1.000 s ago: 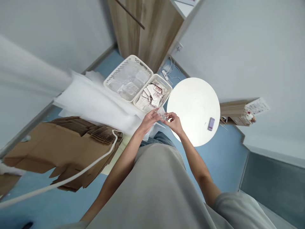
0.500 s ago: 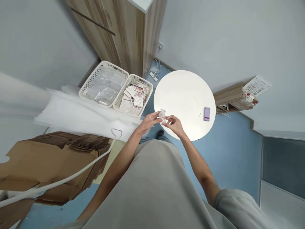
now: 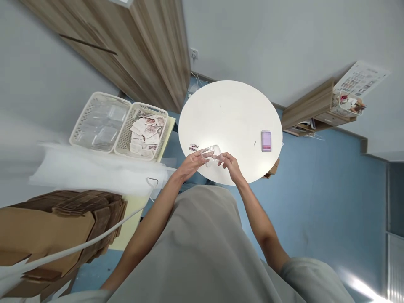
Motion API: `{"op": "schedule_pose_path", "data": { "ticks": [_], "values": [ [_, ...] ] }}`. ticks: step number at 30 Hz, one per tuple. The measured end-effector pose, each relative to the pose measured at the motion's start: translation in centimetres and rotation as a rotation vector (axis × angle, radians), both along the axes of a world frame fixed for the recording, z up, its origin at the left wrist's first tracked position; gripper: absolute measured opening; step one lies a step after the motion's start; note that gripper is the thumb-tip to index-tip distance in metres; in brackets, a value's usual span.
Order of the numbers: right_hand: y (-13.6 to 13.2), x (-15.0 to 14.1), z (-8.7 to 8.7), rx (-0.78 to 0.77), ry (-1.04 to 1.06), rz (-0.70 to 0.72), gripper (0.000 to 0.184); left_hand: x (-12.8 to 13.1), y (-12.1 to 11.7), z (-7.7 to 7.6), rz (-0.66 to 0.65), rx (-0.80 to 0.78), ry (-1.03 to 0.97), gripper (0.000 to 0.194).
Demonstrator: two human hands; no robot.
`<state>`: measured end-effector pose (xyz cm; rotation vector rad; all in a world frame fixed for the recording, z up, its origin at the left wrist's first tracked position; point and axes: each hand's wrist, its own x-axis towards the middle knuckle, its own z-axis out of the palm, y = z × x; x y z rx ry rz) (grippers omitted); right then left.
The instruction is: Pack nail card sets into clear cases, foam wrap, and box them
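A small clear plastic box (image 3: 216, 150) is held between my two hands above the near edge of the round white table (image 3: 227, 109). It looks unfolded into two halves. My left hand (image 3: 190, 165) closes its fingers and thumb on the left half. The right half is pinched by my right hand (image 3: 232, 166). Several small dark round pieces (image 3: 193, 147) lie in rows on the table just beyond my left fingers. Farther right on the tabletop is a blurred purple, phone-like object (image 3: 266, 141), with a tiny dark mark to its left.
To the left stand a white basket of clear plastic boxes (image 3: 100, 122) and a basket of printed cards (image 3: 145, 134). White foam sheet (image 3: 94, 170) and flattened cardboard (image 3: 47, 231) lie nearer. A white hooked pole (image 3: 104, 234) crosses them. A wooden cabinet (image 3: 142, 50) stands behind.
My view has swung right, bringing my hands from near the baskets to over the table. The clear box now appears spread into two halves, one in each hand.
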<state>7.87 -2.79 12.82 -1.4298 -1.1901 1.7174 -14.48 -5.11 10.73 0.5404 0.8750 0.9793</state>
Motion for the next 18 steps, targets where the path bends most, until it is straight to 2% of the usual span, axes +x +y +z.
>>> {"op": "schedule_pose_path", "data": {
  "ticks": [3,7,9,13,18],
  "values": [
    [0.3,1.9,-1.7,-0.044,0.015,-0.143,0.063,2.5,0.3,0.2,-0.010,-0.015,-0.015,0.089],
    [1.1,2.9,-3.8,-0.052,-0.111,-0.297,0.076,4.4,0.3,0.6,-0.145,-0.032,-0.001,0.094],
    [1.9,3.2,-4.3,-0.007,-0.142,-0.265,0.075,4.8,0.5,0.7,-0.181,-0.039,-0.004,0.094],
    [3.8,3.6,-4.4,0.064,-0.115,-0.127,0.072,4.8,1.5,0.5,-0.120,-0.079,0.000,0.081],
    [5.6,3.0,-4.6,0.095,-0.082,-0.107,0.070,4.3,3.0,0.5,-0.090,-0.095,0.018,0.072]
  ]
}}
